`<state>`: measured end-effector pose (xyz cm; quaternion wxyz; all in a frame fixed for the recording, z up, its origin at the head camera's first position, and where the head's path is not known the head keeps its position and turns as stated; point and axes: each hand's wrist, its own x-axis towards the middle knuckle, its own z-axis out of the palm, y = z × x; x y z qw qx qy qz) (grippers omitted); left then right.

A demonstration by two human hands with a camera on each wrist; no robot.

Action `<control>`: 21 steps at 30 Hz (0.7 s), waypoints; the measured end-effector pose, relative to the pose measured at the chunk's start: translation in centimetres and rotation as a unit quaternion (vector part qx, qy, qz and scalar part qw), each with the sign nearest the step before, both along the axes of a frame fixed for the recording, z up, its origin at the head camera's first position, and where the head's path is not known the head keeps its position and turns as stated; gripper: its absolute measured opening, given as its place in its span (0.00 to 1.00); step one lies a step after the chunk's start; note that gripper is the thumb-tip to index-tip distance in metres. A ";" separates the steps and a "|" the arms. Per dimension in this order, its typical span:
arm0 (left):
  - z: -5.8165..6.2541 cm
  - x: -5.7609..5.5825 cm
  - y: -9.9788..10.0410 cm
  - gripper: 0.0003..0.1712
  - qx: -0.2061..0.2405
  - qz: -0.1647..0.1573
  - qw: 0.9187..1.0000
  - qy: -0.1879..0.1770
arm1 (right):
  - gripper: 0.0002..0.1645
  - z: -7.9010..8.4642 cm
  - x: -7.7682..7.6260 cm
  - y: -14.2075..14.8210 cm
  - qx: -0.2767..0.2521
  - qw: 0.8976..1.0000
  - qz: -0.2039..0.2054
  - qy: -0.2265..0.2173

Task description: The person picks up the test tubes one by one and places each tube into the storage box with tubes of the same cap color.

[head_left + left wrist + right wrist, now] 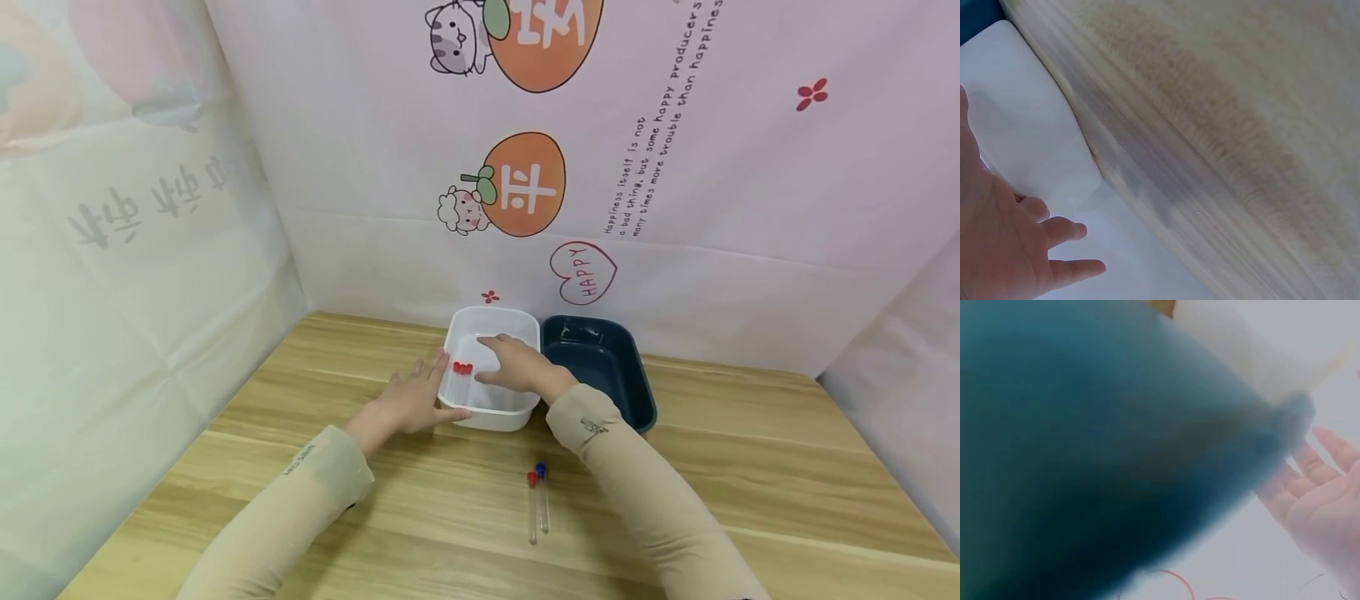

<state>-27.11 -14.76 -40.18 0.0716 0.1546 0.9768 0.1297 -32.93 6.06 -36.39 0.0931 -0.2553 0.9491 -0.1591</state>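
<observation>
Left hand, fingers spread, gripping nothing, rests at the left side of a white, rectangular plastic tray in the head view. Right hand hangs over the tray's right half, thumb and fingers apart, also holding nothing. Between them, inside the tray, sits a cluster of small red caps, just left of the right thumb tip, the nearer hand; their long axis cannot be made out. On the wooden table, 2 slim clear tubes point lengthwise away from the person.

Left wrist view: extended fingers beside the tray's white wall.

Right wrist view: loosely straight fingers past a blurred, dark-blue plastic tray.
</observation>
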 end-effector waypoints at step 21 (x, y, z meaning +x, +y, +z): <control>0.0 -0.2 -0.1 0.66 0.008 -0.004 1.000 -0.006 | 0.34 3.2 3.3 1.2 -0.131 0.989 0.053 0.054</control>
